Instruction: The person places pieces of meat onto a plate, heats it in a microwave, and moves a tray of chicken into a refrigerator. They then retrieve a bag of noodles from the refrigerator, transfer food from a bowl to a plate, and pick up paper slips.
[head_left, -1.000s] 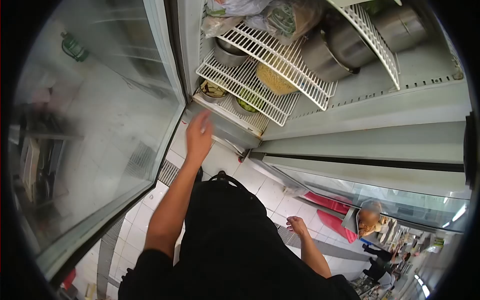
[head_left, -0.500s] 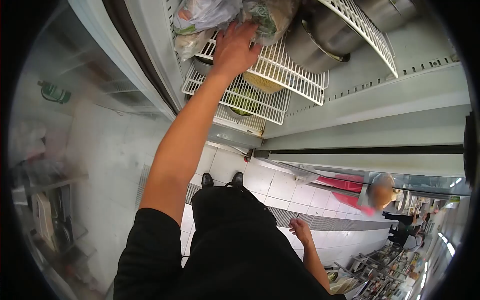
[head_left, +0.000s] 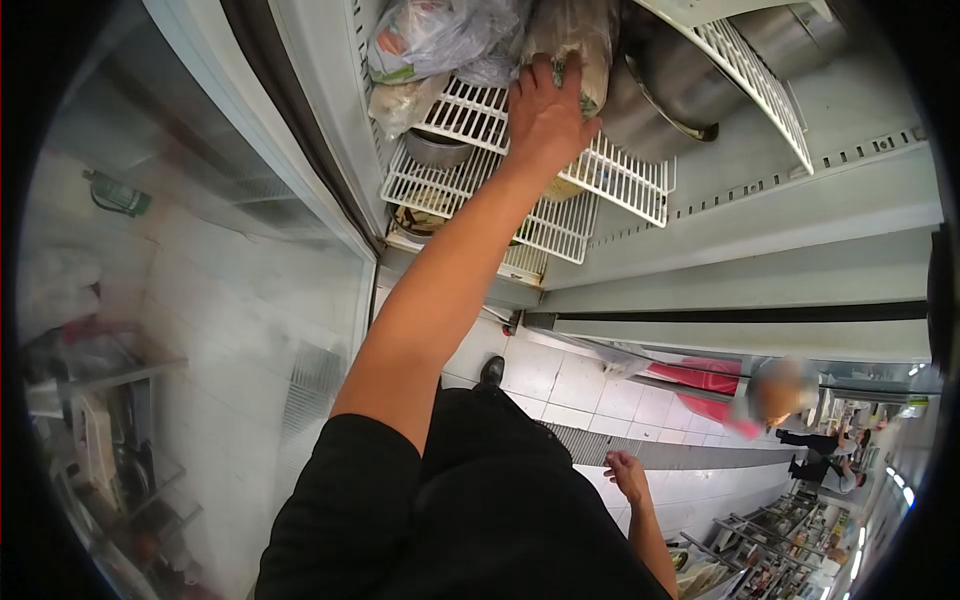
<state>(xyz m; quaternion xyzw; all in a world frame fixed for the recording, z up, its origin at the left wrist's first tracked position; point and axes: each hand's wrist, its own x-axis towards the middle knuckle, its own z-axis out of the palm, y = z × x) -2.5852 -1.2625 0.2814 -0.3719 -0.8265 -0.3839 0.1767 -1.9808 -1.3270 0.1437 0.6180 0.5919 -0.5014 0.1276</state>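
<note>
— At the front lip of the upper wire shelf (head_left: 470, 100), what are the fingers (head_left: 545, 80) doing?
— They lie spread and flat against the lower end of a clear bag of greens (head_left: 585, 35). They are not curled round it, and the thumb splays toward the steel pot (head_left: 660, 95) beside it.
— Why flat like that?
— I'd judge the left hand (head_left: 545, 115) is steadying it. The bag sits right at the shelf's edge, slumped next to a second bag (head_left: 440, 35), and it looks soft enough to slide.
— And round about?
— A steel bowl (head_left: 435, 150) stands on the rack below. The glass door (head_left: 200, 260) is swung wide on the left, which leaves the arm room.
— The other hand?
— The right hand (head_left: 628, 470) hangs low by the hip, fingers loosely open, holding nothing.
</note>
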